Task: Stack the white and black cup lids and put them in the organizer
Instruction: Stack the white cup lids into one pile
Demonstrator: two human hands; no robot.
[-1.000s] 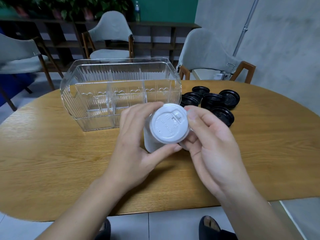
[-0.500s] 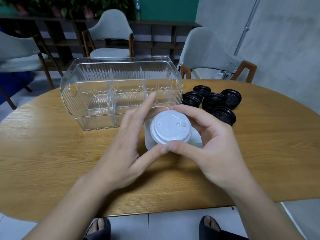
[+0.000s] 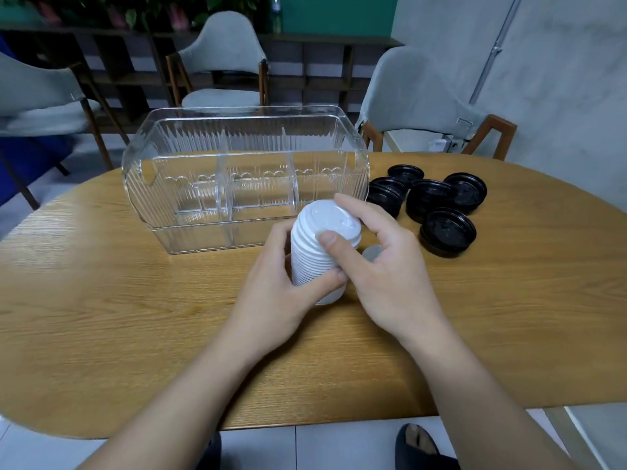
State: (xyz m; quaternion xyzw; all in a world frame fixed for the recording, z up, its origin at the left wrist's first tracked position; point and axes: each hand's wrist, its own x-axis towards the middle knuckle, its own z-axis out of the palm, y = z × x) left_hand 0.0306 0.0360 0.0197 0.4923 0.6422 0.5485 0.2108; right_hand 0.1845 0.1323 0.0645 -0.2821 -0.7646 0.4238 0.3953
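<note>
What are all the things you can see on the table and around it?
Stack of white lids: one stack, white, held over the table in front of the organizer.
Organizer: one, clear plastic, with dividers, on the far side of the table; no lids inside.
Black lids: about six, black, loose on the table right of the organizer.
Table: one, wooden, oval.
Chairs: three, grey with wooden frames, behind the table.
Shelf: one, dark, along the back wall.
Left hand: grips the stack's side.
Right hand: grips the stack near its top.

White lid stack (image 3: 319, 252) tilted; black lids (image 3: 431, 205) loose
</note>
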